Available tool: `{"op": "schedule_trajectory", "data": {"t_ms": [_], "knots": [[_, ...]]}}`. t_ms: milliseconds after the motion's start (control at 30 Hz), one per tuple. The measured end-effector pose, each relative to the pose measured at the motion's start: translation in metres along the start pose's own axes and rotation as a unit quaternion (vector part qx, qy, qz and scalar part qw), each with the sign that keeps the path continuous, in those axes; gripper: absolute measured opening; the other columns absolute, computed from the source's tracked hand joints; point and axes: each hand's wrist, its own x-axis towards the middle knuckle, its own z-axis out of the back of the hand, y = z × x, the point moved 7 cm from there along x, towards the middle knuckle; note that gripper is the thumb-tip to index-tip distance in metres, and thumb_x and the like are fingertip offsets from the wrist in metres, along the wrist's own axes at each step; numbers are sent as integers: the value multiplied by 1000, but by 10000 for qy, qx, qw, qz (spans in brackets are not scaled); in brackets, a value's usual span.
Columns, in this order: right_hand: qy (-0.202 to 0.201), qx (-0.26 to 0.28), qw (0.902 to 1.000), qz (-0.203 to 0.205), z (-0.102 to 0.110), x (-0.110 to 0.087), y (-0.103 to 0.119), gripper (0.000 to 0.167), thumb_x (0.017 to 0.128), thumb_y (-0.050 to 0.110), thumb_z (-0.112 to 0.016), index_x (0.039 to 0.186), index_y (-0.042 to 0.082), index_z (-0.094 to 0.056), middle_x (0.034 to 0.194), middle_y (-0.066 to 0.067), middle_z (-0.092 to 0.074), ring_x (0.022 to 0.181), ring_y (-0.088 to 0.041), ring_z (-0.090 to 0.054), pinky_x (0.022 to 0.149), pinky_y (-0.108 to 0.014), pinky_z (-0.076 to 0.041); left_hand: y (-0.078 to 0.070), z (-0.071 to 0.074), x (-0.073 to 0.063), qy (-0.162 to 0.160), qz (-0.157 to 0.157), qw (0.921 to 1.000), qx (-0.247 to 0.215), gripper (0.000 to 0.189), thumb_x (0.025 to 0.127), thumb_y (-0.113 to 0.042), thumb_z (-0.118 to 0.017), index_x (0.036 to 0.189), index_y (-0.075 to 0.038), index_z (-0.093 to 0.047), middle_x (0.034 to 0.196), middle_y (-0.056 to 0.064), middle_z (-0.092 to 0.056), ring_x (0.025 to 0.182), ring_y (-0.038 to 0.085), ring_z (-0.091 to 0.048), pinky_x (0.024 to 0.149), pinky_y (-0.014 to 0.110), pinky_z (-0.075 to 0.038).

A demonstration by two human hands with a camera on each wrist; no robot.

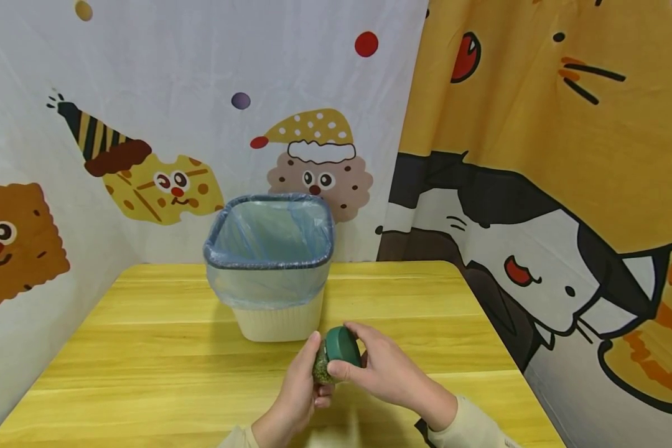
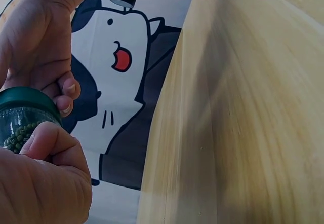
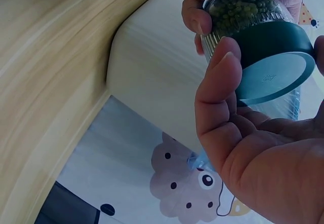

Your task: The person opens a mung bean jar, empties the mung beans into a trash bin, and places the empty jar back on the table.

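Note:
Small green beans fill part of a clear ribbed jar [image 3: 248,11], which is tilted above the front of the table. My left hand [image 1: 295,392] grips the jar's body, its thumb along the glass in the left wrist view. A dark green lid [image 1: 342,346] covers the jar's mouth. Curled around the lid's rim are the fingers and thumb of my right hand [image 1: 392,370]; the lid's flat top [image 3: 276,77] faces that wrist's camera. Just behind both hands stands a cream bin [image 1: 280,323] lined with a translucent blue bag [image 1: 269,289].
The bin's open top [image 1: 269,264] has the bag folded over its rim. Under everything lies a yellow wood-grain table [image 1: 145,361]. Cartoon-printed curtains [image 1: 190,56] hang close behind the table and along its sides.

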Motion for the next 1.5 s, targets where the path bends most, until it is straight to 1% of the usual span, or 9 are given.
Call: {"op": "schedule_trajectory", "data": {"t_ms": [200,467,667,800,867,1000,1100,1267,1500], "knots": [[-26,-22,10000,24,0,0,1,83,98,60,-72,156,5,-50,132,-14,-67,69,-7,-60,63,-24,-54,1,-1,-1,0,47,10000,-6,58,107,-73,-40,108,-19,-58,73,-7,-56,52,6,-37,44,18,-34],[-7,-65,10000,46,0,-1,1,86,97,61,-72,157,4,-49,142,-18,-65,73,-7,-60,67,-24,-54,2,0,-2,22,115,9999,19,61,104,-76,-41,102,-19,-62,73,-8,-58,53,6,-39,44,17,-35],[222,-6,9995,230,1,-1,5,89,96,57,-77,160,4,-44,150,-19,-59,79,-7,-62,69,-24,-54,3,1,-3,-12,150,9999,-12,60,105,-75,-42,101,-19,-62,72,-7,-58,52,6,-39,45,18,-34],[315,0,9992,243,0,-2,6,89,97,57,-75,162,7,-42,154,-18,-57,84,-9,-63,70,-24,-54,3,1,-3,-45,177,9998,-49,59,105,-75,-43,100,-19,-62,71,-6,-58,51,6,-39,45,17,-34],[300,34,9994,191,0,-2,6,88,98,57,-74,162,7,-42,152,-18,-58,82,-9,-64,70,-24,-54,3,2,-3,-37,174,9998,-45,60,104,-76,-43,100,-19,-62,72,-7,-58,51,6,-39,45,17,-34],[195,126,9997,8,-1,-1,4,85,99,58,-72,160,6,-45,138,-16,-66,70,-8,-62,64,-25,-54,2,1,-4,-26,154,9999,-41,61,104,-77,-43,101,-20,-64,72,-7,-58,52,6,-38,45,17,-34],[123,178,9997,-96,-1,0,3,84,98,58,-72,159,6,-47,133,-15,-68,65,-8,-61,60,-26,-54,3,1,-4,-22,134,9999,-52,60,104,-76,-43,102,-20,-64,72,-7,-58,52,7,-38,45,18,-33],[107,250,9995,-145,-2,0,2,84,98,58,-73,158,5,-48,138,-15,-67,65,-9,-61,58,-27,-54,4,0,-3,-4,163,9998,-96,60,105,-75,-42,104,-20,-65,72,-8,-57,53,7,-37,44,18,-33],[106,305,9993,-203,-2,1,-1,85,97,59,-74,157,5,-49,119,-13,-70,65,-11,-60,57,-28,-52,5,1,-2,3,223,9997,-56,60,104,-76,-43,102,-20,-65,72,-8,-58,52,6,-37,45,17,-34]]}}
